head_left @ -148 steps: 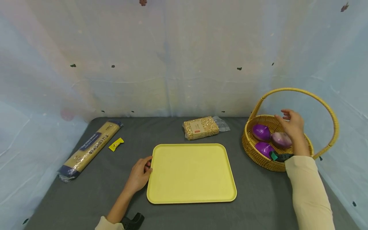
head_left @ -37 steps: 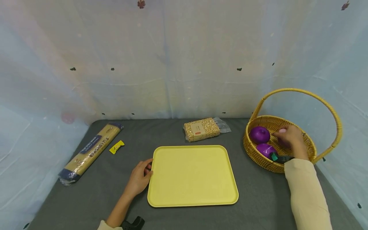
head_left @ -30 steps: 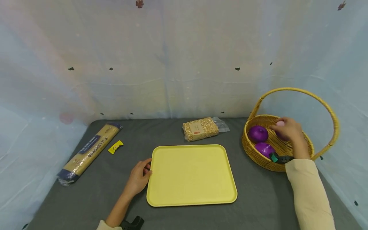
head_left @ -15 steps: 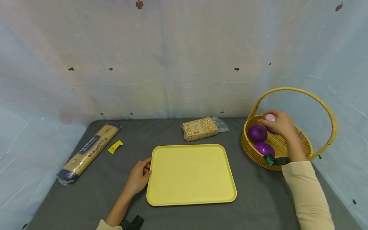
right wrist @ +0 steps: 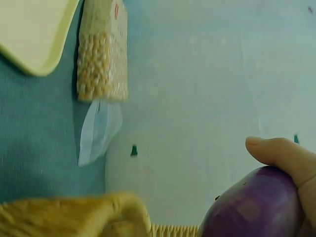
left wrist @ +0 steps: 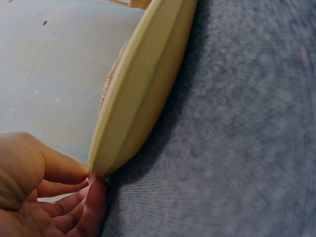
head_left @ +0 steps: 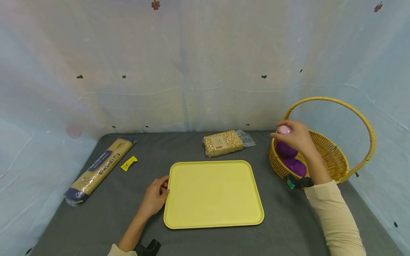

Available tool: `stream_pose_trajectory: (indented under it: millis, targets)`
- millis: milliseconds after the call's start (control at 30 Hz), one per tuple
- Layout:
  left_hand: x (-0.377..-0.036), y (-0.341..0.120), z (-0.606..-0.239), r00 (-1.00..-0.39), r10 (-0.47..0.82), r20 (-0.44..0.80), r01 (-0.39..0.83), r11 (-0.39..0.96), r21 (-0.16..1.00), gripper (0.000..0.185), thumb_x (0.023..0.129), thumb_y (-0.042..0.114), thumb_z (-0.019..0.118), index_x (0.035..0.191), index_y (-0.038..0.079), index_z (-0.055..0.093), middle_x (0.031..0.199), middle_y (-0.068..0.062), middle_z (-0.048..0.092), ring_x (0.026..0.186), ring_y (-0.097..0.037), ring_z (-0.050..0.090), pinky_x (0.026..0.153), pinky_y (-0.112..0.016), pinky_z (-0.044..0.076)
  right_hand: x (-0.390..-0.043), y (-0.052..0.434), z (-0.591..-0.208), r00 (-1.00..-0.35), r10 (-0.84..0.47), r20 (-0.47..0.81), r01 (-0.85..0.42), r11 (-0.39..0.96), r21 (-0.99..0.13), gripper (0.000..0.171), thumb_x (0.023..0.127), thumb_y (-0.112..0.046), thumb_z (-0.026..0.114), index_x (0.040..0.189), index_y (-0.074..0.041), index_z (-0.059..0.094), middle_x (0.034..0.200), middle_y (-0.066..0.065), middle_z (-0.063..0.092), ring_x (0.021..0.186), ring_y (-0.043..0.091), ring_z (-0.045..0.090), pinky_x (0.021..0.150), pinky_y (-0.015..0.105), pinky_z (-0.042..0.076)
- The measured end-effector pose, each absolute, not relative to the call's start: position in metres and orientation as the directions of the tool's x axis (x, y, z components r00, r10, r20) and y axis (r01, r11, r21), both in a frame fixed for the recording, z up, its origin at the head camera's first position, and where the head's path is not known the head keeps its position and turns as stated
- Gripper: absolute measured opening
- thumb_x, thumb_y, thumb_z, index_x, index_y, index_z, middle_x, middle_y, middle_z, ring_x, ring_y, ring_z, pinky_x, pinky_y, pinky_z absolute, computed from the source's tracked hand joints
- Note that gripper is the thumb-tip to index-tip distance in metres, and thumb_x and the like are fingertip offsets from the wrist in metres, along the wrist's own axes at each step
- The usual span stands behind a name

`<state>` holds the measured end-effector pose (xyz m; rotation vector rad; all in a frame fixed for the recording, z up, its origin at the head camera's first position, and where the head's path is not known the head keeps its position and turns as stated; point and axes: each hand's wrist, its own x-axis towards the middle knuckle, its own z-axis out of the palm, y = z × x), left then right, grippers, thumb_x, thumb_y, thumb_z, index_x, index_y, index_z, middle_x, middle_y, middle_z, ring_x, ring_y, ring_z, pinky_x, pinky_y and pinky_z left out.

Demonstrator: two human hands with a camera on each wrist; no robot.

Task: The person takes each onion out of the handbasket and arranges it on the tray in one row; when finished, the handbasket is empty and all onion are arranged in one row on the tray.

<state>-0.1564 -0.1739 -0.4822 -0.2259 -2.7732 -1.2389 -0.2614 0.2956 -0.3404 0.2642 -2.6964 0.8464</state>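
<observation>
I have the onion [head_left: 283, 129] in my right hand [head_left: 296, 137], fingers and thumb curled over its top, and it hangs just above the near-left rim of the basket [head_left: 333, 167], at about three o'clock from the tray [head_left: 213, 193]. The right wrist view shows its purple skin [right wrist: 256, 207] smooth and glossy with the thumb pressed on its upper side; the head view shows a paler pink crown between the fingers. As I judge it, a round slick thing like this wants a firm, even hold from above and a lift high enough to pass the woven rim and the tall hoop handle [head_left: 326, 101] without clipping either. Two more purple onions [head_left: 293, 165] lie inside the basket, touching one another, directly under my hand. My left hand [head_left: 155, 195] rests at the tray's nine o'clock edge, fingertips [left wrist: 96, 195] pinching the lip lightly, which should keep the tray from sliding on the cloth. The tray is a pale yellow rounded rectangle, smooth and matt, with a shallow raised lip. Under it lies a grey table cover [head_left: 288, 220] with a fine felt-like nap. At twelve o'clock from the tray sits a clear bag of beans [head_left: 223, 143], lumpy and vacuum-tight. At ten o'clock lie a long pack of spaghetti [head_left: 100, 165] and a small yellow wrapper [head_left: 129, 163].
</observation>
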Motion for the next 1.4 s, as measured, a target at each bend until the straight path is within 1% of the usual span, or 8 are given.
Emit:
stream_pose_trajectory:
  millis: [300,433,633,833,967,1133,1233,1400]
  targets:
    - [-0.156,-0.174,-0.482,-0.985,0.094,0.144,0.17,0.659,0.733,0.043,0.084,-0.002,0.061,0.127,-0.001,0.054,0.091,-0.006,0.052,0.073,-0.013,0.046,0.066,-0.029,0.039,-0.263,0.265,-0.347,-0.923,-0.15,0.354,-0.33,0.782,-0.529,0.043,0.077,-0.035,0.075,0.108,-0.007,0.066,0.108,0.014,0.061,0.091,0.028,0.054,0.07,0.04,0.044]
    - [-0.156,-0.174,-0.482,-0.983,0.097,0.154,0.179,0.66,0.73,0.043,0.084,-0.002,0.061,0.126,-0.002,0.054,0.09,-0.006,0.052,0.073,-0.013,0.046,0.066,-0.029,0.04,-0.261,0.25,-0.349,-0.909,-0.177,0.377,-0.367,0.769,-0.523,0.041,0.075,-0.03,0.077,0.108,-0.008,0.066,0.107,0.012,0.061,0.09,0.027,0.054,0.069,0.04,0.044]
    - [-0.155,-0.174,-0.481,-0.983,0.102,0.154,0.183,0.658,0.731,0.043,0.084,-0.002,0.061,0.126,-0.002,0.054,0.091,-0.006,0.052,0.073,-0.013,0.047,0.066,-0.029,0.04,-0.258,0.23,-0.353,-0.887,-0.217,0.408,-0.428,0.719,-0.548,0.039,0.074,-0.026,0.079,0.107,-0.01,0.067,0.105,0.01,0.061,0.087,0.024,0.054,0.067,0.037,0.045]
    - [-0.155,-0.173,-0.481,-0.979,0.101,0.177,0.199,0.657,0.727,0.043,0.083,-0.003,0.062,0.125,-0.003,0.054,0.091,-0.007,0.053,0.073,-0.012,0.047,0.066,-0.029,0.04,-0.256,0.214,-0.358,-0.887,-0.225,0.403,-0.438,0.684,-0.583,0.037,0.073,-0.023,0.08,0.105,-0.012,0.068,0.105,0.009,0.06,0.081,0.022,0.055,0.061,0.034,0.046]
    - [-0.155,-0.173,-0.482,-0.975,0.096,0.199,0.211,0.663,0.718,0.043,0.082,-0.004,0.063,0.124,-0.003,0.055,0.089,-0.006,0.053,0.072,-0.012,0.047,0.065,-0.028,0.04,-0.257,0.204,-0.362,-0.888,-0.234,0.395,-0.442,0.669,-0.598,0.036,0.074,-0.023,0.079,0.106,-0.013,0.068,0.106,0.009,0.061,0.079,0.021,0.055,0.061,0.033,0.046]
    - [-0.156,-0.173,-0.482,-0.979,0.094,0.179,0.196,0.666,0.719,0.044,0.082,-0.004,0.063,0.125,-0.003,0.054,0.09,-0.006,0.053,0.073,-0.012,0.047,0.066,-0.028,0.04,-0.257,0.192,-0.367,-0.88,-0.255,0.401,-0.464,0.644,-0.608,0.037,0.074,-0.024,0.079,0.107,-0.015,0.068,0.108,0.006,0.062,0.083,0.021,0.057,0.065,0.036,0.047]
    - [-0.155,-0.173,-0.481,-0.98,0.096,0.174,0.193,0.666,0.72,0.044,0.082,-0.004,0.062,0.125,-0.003,0.054,0.09,-0.007,0.052,0.073,-0.012,0.047,0.065,-0.029,0.04,-0.258,0.186,-0.369,-0.872,-0.273,0.406,-0.481,0.631,-0.609,0.037,0.074,-0.025,0.079,0.107,-0.015,0.068,0.11,0.006,0.062,0.087,0.021,0.058,0.067,0.036,0.047]
    - [-0.155,-0.173,-0.481,-0.98,0.091,0.174,0.19,0.661,0.726,0.043,0.082,-0.004,0.062,0.125,-0.003,0.054,0.09,-0.007,0.053,0.072,-0.012,0.046,0.065,-0.028,0.04,-0.257,0.176,-0.371,-0.865,-0.297,0.405,-0.498,0.612,-0.614,0.038,0.074,-0.025,0.079,0.108,-0.014,0.068,0.111,0.008,0.062,0.087,0.021,0.059,0.067,0.036,0.047]
